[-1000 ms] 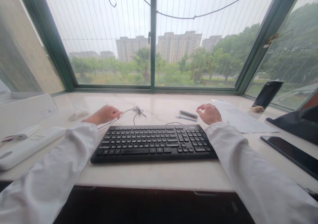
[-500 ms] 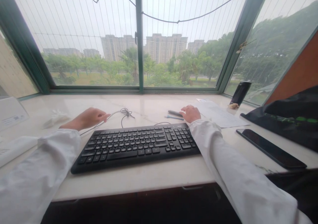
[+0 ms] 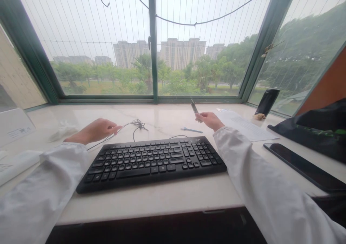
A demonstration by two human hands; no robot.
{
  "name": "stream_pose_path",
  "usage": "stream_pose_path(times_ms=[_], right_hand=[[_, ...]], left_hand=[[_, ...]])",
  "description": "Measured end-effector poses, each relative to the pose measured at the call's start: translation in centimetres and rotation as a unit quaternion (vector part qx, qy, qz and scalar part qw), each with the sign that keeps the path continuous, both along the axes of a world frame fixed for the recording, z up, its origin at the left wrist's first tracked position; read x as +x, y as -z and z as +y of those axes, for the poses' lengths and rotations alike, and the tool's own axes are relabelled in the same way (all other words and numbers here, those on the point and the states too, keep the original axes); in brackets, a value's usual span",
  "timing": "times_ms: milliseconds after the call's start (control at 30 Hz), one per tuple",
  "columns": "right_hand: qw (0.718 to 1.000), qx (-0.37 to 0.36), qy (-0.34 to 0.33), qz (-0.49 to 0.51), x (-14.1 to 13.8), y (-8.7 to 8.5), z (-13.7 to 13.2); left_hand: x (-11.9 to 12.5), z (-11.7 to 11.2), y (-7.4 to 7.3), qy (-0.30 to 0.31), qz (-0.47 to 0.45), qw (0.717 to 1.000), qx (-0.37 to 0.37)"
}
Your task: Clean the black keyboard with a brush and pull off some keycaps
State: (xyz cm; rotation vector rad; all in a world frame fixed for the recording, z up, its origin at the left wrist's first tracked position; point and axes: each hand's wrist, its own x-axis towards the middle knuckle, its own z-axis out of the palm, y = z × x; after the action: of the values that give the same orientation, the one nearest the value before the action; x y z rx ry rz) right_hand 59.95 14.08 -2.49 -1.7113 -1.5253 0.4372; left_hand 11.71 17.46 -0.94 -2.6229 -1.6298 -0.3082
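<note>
My left hand (image 3: pixel 98 130) is behind the left end of the black keyboard (image 3: pixel 154 161), its fingers closed at the thin grey cable (image 3: pixel 138 124). The cable runs past the fingertips and lies bundled in a loose knot on the white marble sill. Beyond the keyboard's right end, my right hand (image 3: pixel 209 120) grips a short dark-handled tool (image 3: pixel 194 107) between thumb and fingers. Its thin tip points up toward the window; its exact kind is too small to make out. A slim light-blue stick-like tool (image 3: pixel 192 130) lies on the sill just below that hand.
Right of my right hand are a printed paper sheet (image 3: pixel 243 125), a dark cylinder (image 3: pixel 267 102), a black phone (image 3: pixel 302 166) and a black bag (image 3: pixel 319 132). A white box (image 3: pixel 16 125) and crumpled clear plastic (image 3: pixel 63 131) sit at the left. The window frame (image 3: pixel 108 99) closes the back.
My right hand has taken the dark-handled tool off the sill, lifted it and tilted its tip upward. My left hand has stayed by the cable. The view has shifted slightly.
</note>
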Motion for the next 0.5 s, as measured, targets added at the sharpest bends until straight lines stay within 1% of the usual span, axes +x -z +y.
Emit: stream_pose_path(times_ms=[100,200,267,333,400,500], right_hand=[[0.990,-0.004,-0.070,0.121,-0.7,-0.7,-0.6],[0.972,-0.010,-0.115,0.203,-1.6,-1.1,-1.2],[0.954,-0.022,-0.140,0.264,-2.2,-1.2,-1.7],[0.929,-0.040,-0.165,0.328,-2.7,-1.3,-2.0],[0.911,-0.052,-0.190,0.364,-3.0,-1.3,-2.3],[0.908,-0.060,-0.219,0.352,-3.3,-1.2,-2.5]], left_hand=[[-0.2,0.4,0.1,-0.010,0.000,1.000,0.013],[-0.2,0.4,0.0,-0.013,-0.001,0.999,0.034],[-0.1,0.2,-0.1,-0.016,-0.003,0.999,0.045],[0.0,0.0,-0.2,-0.017,-0.006,0.998,0.055],[0.3,-0.2,-0.2,-0.016,-0.011,0.998,0.063],[0.8,-0.5,-0.2,-0.012,-0.020,0.996,0.081]])
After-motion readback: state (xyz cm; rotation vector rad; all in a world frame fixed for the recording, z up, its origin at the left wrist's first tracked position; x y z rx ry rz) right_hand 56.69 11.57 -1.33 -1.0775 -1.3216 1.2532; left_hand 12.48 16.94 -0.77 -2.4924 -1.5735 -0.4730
